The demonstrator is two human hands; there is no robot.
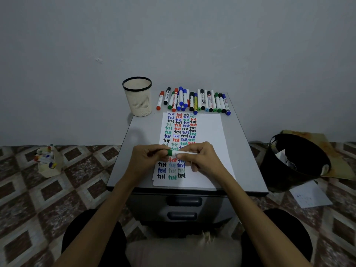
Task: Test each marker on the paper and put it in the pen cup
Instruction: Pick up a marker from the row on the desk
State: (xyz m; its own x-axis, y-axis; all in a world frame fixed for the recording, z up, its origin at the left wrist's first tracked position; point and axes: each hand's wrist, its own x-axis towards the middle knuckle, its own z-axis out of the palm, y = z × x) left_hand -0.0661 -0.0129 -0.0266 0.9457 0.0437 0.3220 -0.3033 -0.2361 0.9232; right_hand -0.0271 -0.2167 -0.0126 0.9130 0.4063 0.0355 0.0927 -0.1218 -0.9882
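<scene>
Your fingers [154, 150] pinch 1 green marker [173, 152]: left hand [147, 158] at the cap end, right hand [198, 158] round the barrel, over the paper [210, 135] on the grey tabletop [138, 135]; patterned floor [57, 199] around.

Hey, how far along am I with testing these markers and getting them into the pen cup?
Done: the paper carries several columns of "test" in many colours, yet no marker sticks out of the pen cup. In hand: the left hand and right hand hold a green marker over the paper. Left: the whole row of markers lying behind the paper.
</scene>
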